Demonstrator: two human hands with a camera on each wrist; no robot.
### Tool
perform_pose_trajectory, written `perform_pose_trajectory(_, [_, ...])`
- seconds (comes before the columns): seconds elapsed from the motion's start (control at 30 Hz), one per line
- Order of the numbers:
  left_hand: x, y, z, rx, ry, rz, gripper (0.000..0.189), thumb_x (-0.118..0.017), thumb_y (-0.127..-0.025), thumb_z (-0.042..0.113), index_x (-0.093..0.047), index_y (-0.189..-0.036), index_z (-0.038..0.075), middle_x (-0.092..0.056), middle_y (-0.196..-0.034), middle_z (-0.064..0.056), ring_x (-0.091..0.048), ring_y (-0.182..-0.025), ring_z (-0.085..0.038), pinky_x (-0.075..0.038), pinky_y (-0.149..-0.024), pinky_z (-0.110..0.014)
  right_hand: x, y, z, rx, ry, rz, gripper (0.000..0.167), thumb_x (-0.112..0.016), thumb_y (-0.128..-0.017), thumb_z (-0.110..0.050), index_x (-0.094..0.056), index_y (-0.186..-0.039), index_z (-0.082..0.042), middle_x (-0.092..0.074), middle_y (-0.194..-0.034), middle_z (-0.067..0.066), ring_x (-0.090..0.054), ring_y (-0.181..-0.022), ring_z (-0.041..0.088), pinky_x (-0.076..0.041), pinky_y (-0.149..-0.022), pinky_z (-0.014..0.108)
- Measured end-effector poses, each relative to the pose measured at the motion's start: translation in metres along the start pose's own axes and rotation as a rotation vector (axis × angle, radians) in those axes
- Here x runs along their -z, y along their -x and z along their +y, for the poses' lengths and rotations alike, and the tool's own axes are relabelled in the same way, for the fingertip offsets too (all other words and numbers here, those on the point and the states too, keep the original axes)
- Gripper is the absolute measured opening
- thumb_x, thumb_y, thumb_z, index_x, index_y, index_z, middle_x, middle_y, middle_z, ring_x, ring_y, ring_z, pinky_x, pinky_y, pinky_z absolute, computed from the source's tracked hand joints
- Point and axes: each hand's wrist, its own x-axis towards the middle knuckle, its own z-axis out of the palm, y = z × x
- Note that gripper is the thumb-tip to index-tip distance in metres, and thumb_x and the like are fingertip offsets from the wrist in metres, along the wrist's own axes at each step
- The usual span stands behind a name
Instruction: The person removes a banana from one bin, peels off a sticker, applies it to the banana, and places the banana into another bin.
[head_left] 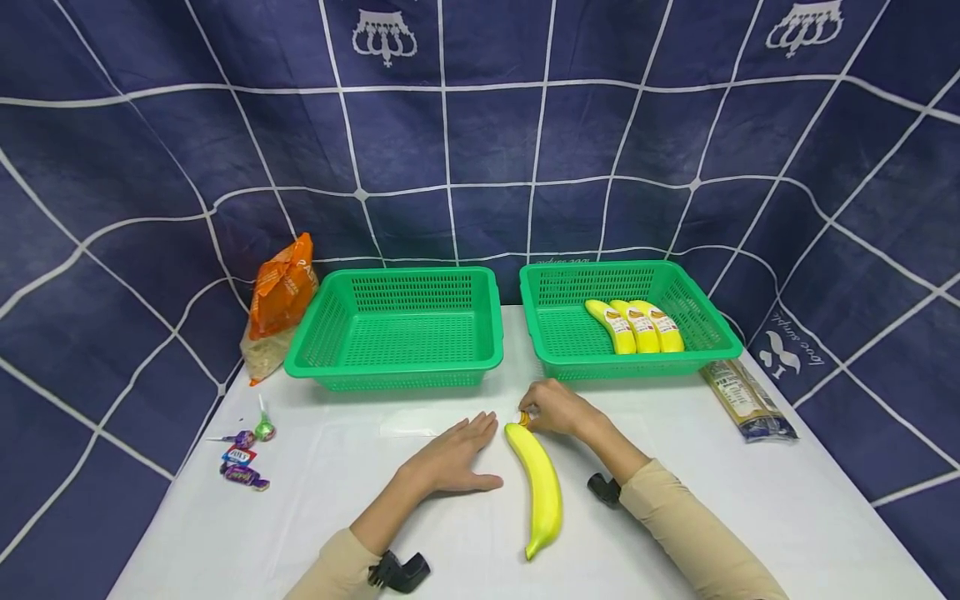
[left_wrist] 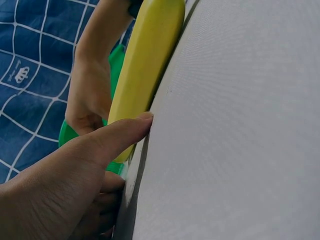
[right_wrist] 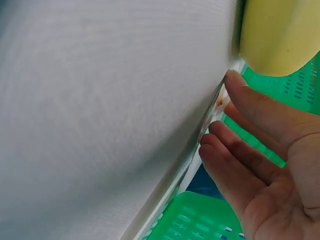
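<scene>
A yellow banana (head_left: 538,492) lies lengthwise on the white table, its upper end close to my right hand (head_left: 558,408). That hand pinches a small sticker label (head_left: 524,418) with a banana picture, just above the banana's tip. In the right wrist view, the label (right_wrist: 220,101) shows edge-on between thumb and fingers, low at the tabletop. My left hand (head_left: 453,458) rests on the table left of the banana, fingers extended and thumb pointing toward it, holding nothing. A pale, flat strip (head_left: 412,422) lies behind the left hand, partly covered by it.
A green basket (head_left: 393,367) stands at back left. Another green basket (head_left: 637,364) at back right holds three labelled bananas (head_left: 636,327). An orange bag (head_left: 281,292) leans at far left, near lollipops (head_left: 264,427) and wrapped candy (head_left: 243,475). A flat packet (head_left: 750,402) lies at right.
</scene>
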Motion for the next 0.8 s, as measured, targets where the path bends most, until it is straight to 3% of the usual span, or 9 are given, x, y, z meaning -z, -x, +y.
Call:
perform_pose_trajectory(0.43, [0.0011,-0.0004,-0.0005,0.004,0.012,-0.015,0.098,-0.058,-0.083,0.068,-0.030,-0.153,0.006,-0.025,-0.162,-0.007,-0.023,-0.150,-0.021,-0.021,-0.123,-0.039,-0.0021,-0.0045,-0.0001,0.010,0.006,0.103,0.006,-0.082,-0.075,-0.006,-0.079,-0.078,-0.010,-0.075,-0.079,0.001,-0.069,-0.073,0.013,-0.056,-0.065,0.022])
perform_pose_trajectory(0.8, [0.0023,0.0001,0.0005,0.011,0.021,-0.024,0.098,-0.058,-0.084,0.068,-0.030,-0.153,0.006,-0.024,-0.162,-0.007,-0.022,-0.151,-0.021,-0.021,-0.123,-0.038,-0.0030,-0.0080,-0.0007,-0.003,0.004,0.120,0.013,-0.077,-0.079,-0.003,-0.075,-0.069,-0.012,-0.070,-0.066,-0.004,-0.053,-0.056,0.003,-0.044,-0.050,0.015])
